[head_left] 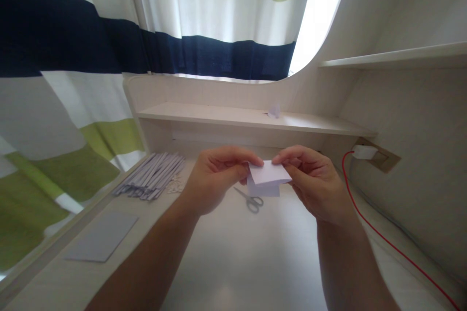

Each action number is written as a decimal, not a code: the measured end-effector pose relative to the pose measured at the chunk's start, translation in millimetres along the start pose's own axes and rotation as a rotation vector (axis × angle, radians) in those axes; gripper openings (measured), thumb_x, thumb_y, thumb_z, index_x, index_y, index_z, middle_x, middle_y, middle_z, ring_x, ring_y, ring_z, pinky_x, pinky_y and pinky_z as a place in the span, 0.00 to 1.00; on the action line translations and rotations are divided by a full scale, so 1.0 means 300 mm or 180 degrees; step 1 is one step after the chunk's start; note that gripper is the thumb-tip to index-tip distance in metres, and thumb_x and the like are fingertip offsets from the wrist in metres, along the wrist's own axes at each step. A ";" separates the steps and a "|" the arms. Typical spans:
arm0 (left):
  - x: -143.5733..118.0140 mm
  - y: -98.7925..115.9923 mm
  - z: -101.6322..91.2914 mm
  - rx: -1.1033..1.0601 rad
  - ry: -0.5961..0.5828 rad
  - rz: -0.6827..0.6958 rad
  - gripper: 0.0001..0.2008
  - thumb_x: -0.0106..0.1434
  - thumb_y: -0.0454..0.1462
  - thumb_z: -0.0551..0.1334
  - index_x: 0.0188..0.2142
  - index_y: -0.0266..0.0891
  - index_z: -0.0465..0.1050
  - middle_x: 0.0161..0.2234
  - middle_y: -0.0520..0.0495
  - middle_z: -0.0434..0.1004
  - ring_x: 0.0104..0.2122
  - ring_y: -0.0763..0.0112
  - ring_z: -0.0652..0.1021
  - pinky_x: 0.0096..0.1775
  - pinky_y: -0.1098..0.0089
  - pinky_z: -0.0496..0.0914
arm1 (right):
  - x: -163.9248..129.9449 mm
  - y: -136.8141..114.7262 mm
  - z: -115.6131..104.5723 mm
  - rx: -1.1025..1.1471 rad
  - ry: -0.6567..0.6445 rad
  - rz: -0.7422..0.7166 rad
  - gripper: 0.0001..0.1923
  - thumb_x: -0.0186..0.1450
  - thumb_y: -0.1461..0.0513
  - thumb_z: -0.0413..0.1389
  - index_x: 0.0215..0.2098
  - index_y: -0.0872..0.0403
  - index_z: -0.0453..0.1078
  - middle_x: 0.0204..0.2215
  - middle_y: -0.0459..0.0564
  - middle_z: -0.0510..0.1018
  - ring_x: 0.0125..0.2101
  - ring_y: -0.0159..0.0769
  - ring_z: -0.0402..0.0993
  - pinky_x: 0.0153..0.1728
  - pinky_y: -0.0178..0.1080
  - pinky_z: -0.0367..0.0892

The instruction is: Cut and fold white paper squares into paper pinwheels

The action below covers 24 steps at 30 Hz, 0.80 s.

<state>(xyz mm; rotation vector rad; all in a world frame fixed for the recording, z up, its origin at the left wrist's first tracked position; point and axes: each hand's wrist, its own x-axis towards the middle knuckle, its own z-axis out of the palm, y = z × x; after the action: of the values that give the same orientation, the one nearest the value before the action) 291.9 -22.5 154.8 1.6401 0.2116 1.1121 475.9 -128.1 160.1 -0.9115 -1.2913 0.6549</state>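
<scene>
A small folded sheet of white paper [269, 175] is held up above the desk between my two hands. My left hand [219, 175] pinches its left edge between thumb and forefinger. At the right edge, my right hand [312, 182] grips it the same way, with the other fingers curled. One flap of the paper is bent over toward me, and a lower part hangs beneath it. Below the paper, a pair of grey-handled scissors [254, 204] lies on the desk, its blades pointing to the upper left and partly hidden.
Many narrow paper strips [151, 175] lie piled at the left, beside small scraps [175, 184]. Nearer me is a stack of white paper [102, 236]. A crumpled piece [274, 111] sits on the back shelf [219, 115]. A red cable [383, 238] runs from a white plug [364, 152] along the right.
</scene>
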 end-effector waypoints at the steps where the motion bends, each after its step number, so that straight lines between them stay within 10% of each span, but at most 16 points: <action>1: 0.000 -0.001 -0.003 -0.0028 -0.0007 -0.0017 0.10 0.58 0.29 0.69 0.34 0.44 0.88 0.31 0.47 0.86 0.28 0.69 0.81 0.31 0.71 0.76 | -0.001 -0.002 -0.002 -0.0013 0.0002 0.0009 0.02 0.65 0.60 0.67 0.36 0.49 0.82 0.26 0.43 0.80 0.25 0.30 0.75 0.27 0.33 0.75; 19: -0.020 0.008 0.022 0.0631 0.0482 0.0971 0.16 0.63 0.25 0.65 0.39 0.46 0.87 0.35 0.53 0.87 0.33 0.75 0.82 0.37 0.76 0.75 | 0.001 -0.007 0.003 0.0105 -0.0125 0.0263 0.16 0.67 0.59 0.68 0.53 0.45 0.80 0.37 0.48 0.85 0.35 0.38 0.83 0.34 0.40 0.83; 24: -0.029 -0.011 0.020 0.0980 0.0651 0.1448 0.13 0.67 0.28 0.65 0.43 0.46 0.85 0.37 0.52 0.86 0.34 0.74 0.82 0.39 0.74 0.75 | 0.002 -0.003 -0.001 -0.0098 -0.0223 0.0435 0.10 0.69 0.56 0.65 0.37 0.53 0.83 0.32 0.51 0.85 0.30 0.35 0.83 0.35 0.39 0.82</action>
<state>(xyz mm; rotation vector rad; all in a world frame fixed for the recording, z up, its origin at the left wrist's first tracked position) 292.9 -30.5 147.4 1.9012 0.1493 1.6620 476.1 -128.0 161.1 -1.0163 -1.3124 0.7814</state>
